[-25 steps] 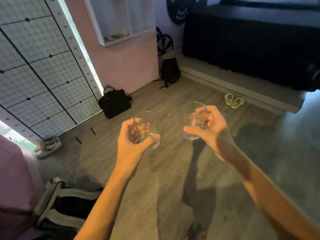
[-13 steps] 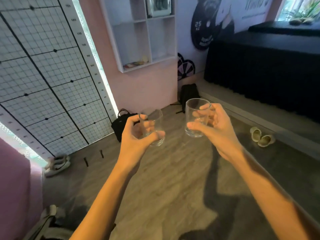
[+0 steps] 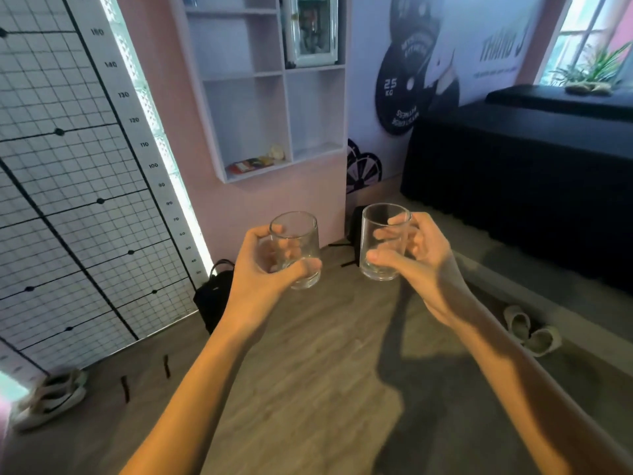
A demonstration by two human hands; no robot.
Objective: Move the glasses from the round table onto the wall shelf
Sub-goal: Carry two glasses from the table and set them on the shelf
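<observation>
My left hand (image 3: 263, 269) grips a clear empty glass (image 3: 297, 241), held upright at chest height over the wooden floor. My right hand (image 3: 421, 262) grips a second clear glass (image 3: 383, 234), also upright, about a hand's width to the right of the first. The white wall shelf (image 3: 291, 114) hangs on the pink wall ahead and above both glasses; its lower right compartment looks bare, and its lower left one holds small items. The round table is out of view.
A black bag (image 3: 214, 296) sits on the floor below the shelf, and another dark bag (image 3: 354, 228) stands behind the glasses. Slippers (image 3: 532, 332) lie at right, shoes (image 3: 51, 399) at left. A black-draped platform (image 3: 513, 186) fills the right side. A grid panel (image 3: 68, 200) leans at left.
The view has risen and drawn closer to the wall, so the shelf now shows in full. Both hands keep their glasses and have lifted slightly toward it.
</observation>
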